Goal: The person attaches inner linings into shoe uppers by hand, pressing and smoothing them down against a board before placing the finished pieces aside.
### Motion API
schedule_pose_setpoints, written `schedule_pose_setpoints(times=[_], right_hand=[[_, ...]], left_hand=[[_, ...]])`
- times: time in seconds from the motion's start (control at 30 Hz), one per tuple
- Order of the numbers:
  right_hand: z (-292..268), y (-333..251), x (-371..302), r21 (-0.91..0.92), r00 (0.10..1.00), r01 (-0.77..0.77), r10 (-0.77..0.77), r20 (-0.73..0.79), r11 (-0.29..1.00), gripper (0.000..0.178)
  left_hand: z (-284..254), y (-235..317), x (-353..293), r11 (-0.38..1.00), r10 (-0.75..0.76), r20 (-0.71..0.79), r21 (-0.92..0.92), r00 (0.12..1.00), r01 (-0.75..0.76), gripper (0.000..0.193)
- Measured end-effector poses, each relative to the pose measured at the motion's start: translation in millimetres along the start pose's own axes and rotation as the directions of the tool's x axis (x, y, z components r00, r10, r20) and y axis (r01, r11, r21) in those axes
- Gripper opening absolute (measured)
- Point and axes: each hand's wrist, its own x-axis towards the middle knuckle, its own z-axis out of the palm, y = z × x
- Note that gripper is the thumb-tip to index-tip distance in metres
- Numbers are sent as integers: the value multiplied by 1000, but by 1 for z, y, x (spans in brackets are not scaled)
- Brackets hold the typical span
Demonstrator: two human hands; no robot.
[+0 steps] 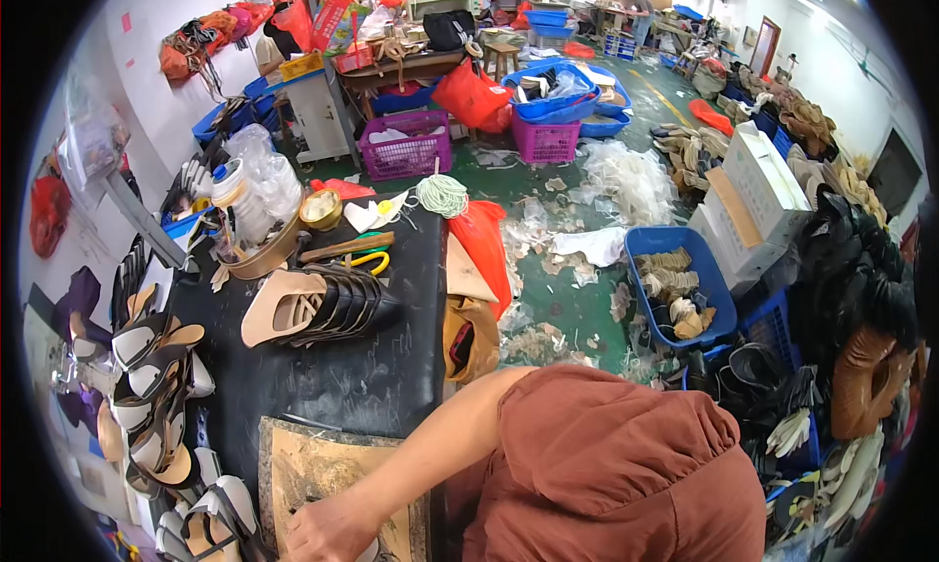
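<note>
My right hand [333, 531] is low in the view, over a worn tan board [328, 449] with a stained surface. Its fingers look curled together, and the picture's lower edge cuts them off, so what they hold cannot be made out. A pale rounded thing [370, 550] shows in part beside the wrist. The board lies on a black-covered table [391, 386]. Farther up that table sits a nested stack of black and beige shoe uppers [318, 310]. Behind it are a yellow-handled tool [370, 261] and a wooden-handled tool [347, 246]. My left hand is out of view.
Black-and-white shoe parts [152, 396] line the table's left side. A tin [266, 252], a bowl [321, 210] and string [442, 195] stand at its far end. A blue basin [729, 308] sits on the scrap-strewn floor, near white boxes [768, 185].
</note>
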Motion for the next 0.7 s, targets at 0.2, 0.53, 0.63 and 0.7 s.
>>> schedule_pose_setpoints(times=[0.2, 0.53, 0.63, 0.7], right_hand=[[-18, -9, 17, 132, 991, -119, 125, -43, 984, 22], [-48, -7, 24, 398, 489, -825, 860, 145, 402, 16], [-41, 13, 21, 728, 255, -683, 915, 313, -59, 30], [-31, -9, 46, 827, 194, -530, 923, 333, -187, 35]], left_hand=[[44, -11, -7, 971, -82, 46, -220, 996, 90, 33], [-27, -39, -90, 631, 54, -135, 772, 989, 70, 30], [-27, -18, -93, 847, 104, -50, 528, 993, -63, 28], [-34, -22, -99, 901, -78, -214, 403, 974, 161, 32]])
